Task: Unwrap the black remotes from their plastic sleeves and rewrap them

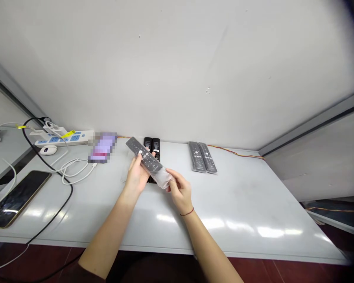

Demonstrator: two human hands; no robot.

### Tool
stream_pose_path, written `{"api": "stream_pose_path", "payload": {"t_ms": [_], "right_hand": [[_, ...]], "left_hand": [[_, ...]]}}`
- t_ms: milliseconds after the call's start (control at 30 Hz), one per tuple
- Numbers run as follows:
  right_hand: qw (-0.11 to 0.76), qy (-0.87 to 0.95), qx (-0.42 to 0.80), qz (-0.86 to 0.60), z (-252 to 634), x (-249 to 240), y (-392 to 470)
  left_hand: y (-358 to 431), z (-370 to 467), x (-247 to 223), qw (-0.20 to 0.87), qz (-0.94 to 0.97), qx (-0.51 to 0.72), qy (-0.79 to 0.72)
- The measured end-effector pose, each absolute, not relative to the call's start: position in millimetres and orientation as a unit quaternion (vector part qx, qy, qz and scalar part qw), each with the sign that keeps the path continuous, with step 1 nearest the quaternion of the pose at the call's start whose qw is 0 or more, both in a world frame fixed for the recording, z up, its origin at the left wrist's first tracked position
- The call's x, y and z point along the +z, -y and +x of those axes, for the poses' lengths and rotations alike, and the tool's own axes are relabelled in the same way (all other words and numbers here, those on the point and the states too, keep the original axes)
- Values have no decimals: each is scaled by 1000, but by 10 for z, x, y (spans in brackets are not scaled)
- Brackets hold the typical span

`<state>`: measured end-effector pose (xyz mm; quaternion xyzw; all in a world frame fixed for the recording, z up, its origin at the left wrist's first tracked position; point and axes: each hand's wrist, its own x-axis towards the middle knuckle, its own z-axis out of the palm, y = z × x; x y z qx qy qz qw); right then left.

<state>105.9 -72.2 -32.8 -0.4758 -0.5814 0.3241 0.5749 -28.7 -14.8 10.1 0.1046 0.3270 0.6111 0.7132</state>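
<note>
A black remote control point(144, 154) in a clear plastic sleeve is held above the table, tilted down toward the right. My left hand point(137, 173) grips its middle, thumb on the button side. Pinched in my right hand point(179, 188) is the loose end of the plastic sleeve point(163, 179), past the remote's lower end. Behind, two bare black remotes point(155, 144) lie side by side, partly hidden by my hands and the held remote. Further right, two more remotes point(201, 157) in clear sleeves lie next to each other, buttons up.
At left are a white power strip point(76, 137), a pixelated phone-like device point(102, 148), a white rounded gadget point(48, 150), a dark phone point(20, 198) and looping cables point(71, 184). A wall panel point(177, 70) closes off the back of the grey table point(247, 196). Thin coloured wires point(236, 152) run along it.
</note>
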Motion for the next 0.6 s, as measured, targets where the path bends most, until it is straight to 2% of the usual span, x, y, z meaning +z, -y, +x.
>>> {"api": "stream_pose_path", "payload": {"t_ms": [167, 333, 600], "right_hand": [[643, 489, 373, -456, 1057, -336, 743], [603, 516, 381, -474, 999, -356, 739], [572, 343, 570, -480, 914, -320, 656]], "left_hand": [[94, -330, 34, 664, 94, 678, -301], [115, -298, 11, 642, 97, 702, -291], [173, -249, 52, 631, 128, 717, -267]]}}
